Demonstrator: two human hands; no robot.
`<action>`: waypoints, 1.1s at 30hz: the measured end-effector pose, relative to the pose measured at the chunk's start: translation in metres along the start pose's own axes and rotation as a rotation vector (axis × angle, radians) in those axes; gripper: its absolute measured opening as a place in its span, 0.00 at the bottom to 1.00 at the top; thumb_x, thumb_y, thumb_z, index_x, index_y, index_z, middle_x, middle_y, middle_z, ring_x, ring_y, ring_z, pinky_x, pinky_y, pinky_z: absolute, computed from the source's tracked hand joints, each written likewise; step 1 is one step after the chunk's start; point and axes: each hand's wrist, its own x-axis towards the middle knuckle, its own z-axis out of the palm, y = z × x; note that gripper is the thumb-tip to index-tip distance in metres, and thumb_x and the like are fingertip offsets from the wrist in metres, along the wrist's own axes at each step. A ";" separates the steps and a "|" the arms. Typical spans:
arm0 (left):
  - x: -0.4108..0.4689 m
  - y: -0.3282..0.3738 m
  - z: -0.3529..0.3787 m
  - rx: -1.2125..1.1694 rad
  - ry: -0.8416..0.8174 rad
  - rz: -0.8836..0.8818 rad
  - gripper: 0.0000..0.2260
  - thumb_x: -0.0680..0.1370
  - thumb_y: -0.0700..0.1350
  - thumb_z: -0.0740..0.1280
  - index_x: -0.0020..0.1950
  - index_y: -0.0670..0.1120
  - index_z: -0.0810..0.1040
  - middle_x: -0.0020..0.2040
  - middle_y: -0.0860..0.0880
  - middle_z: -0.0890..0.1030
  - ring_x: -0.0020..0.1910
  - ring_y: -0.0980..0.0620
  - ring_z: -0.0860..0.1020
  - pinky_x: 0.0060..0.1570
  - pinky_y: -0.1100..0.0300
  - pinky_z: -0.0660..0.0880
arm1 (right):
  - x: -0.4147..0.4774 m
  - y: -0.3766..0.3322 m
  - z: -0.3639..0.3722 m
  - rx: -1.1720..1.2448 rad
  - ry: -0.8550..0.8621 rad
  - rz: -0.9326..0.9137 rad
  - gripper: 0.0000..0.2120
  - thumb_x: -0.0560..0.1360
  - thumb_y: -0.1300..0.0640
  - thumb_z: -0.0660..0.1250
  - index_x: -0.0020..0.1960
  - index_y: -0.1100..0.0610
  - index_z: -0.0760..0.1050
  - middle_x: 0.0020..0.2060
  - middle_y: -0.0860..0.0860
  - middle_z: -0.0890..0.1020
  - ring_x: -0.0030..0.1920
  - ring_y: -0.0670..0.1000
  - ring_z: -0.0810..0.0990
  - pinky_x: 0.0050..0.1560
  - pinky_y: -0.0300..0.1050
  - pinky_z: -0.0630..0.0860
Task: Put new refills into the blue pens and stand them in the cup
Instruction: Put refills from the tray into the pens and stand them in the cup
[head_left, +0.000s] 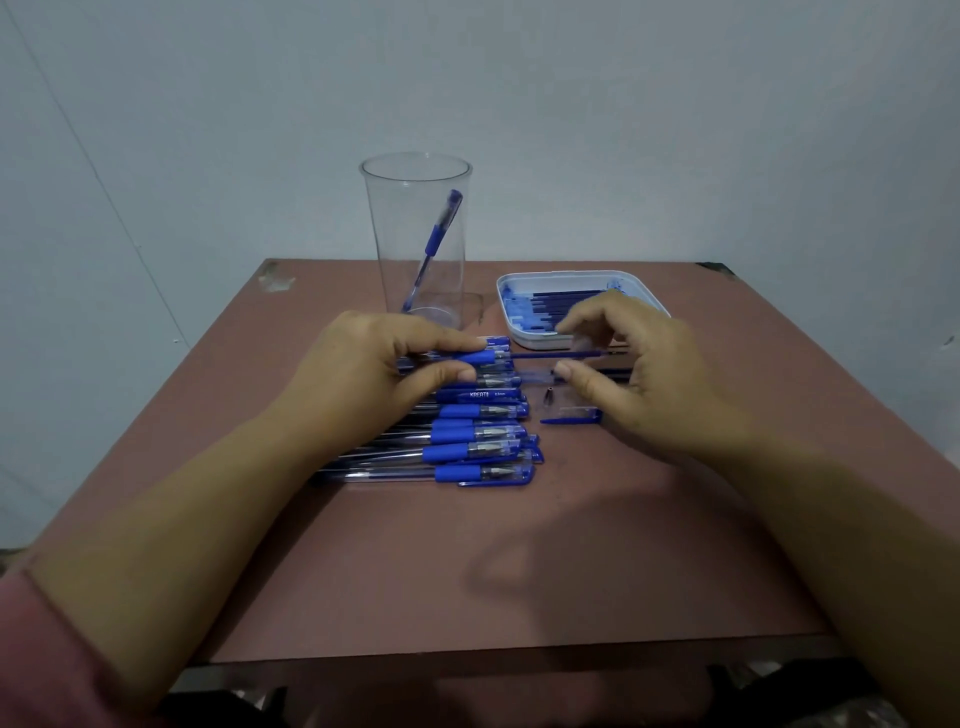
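Pinkish-brown table (519, 571). Tall clear plastic cup (385, 234) at far edge, centre, with one blue pen (439, 234) leaning inside. White plastic tray of blue refills (524, 340) sits far right. Row of blue pens (467, 452) lies mid-table. Left hand (363, 364) pinches a blue-gripped clear pen (483, 357). Its thin blue refill (561, 355) runs into the right hand (660, 384); fingers curled, can't tell if gripping. Loose blue cap (571, 415) lies beside it.

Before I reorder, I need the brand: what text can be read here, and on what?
"KREATI": white print on the blue part of one pen in the row.
Small print just right of it: too blurred to read.
Cup and tray: no text seen.
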 end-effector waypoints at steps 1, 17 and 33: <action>0.000 0.000 0.000 0.002 -0.001 0.000 0.14 0.72 0.56 0.69 0.57 0.56 0.82 0.47 0.56 0.85 0.46 0.61 0.81 0.46 0.62 0.79 | 0.000 -0.001 0.001 -0.004 0.006 -0.008 0.07 0.74 0.53 0.69 0.52 0.47 0.76 0.43 0.38 0.77 0.46 0.43 0.76 0.46 0.44 0.75; -0.001 -0.003 0.004 -0.005 -0.011 0.005 0.13 0.73 0.56 0.72 0.56 0.57 0.83 0.47 0.58 0.85 0.45 0.61 0.82 0.46 0.55 0.79 | 0.001 -0.008 0.010 -0.036 -0.008 -0.059 0.09 0.76 0.54 0.68 0.55 0.52 0.81 0.44 0.44 0.80 0.45 0.48 0.77 0.48 0.45 0.75; -0.001 -0.002 0.003 -0.010 -0.002 0.001 0.13 0.72 0.55 0.71 0.56 0.56 0.83 0.47 0.58 0.85 0.46 0.62 0.81 0.48 0.57 0.80 | 0.002 -0.005 0.011 0.010 -0.034 -0.015 0.12 0.78 0.54 0.65 0.60 0.48 0.79 0.46 0.44 0.79 0.49 0.48 0.76 0.50 0.44 0.74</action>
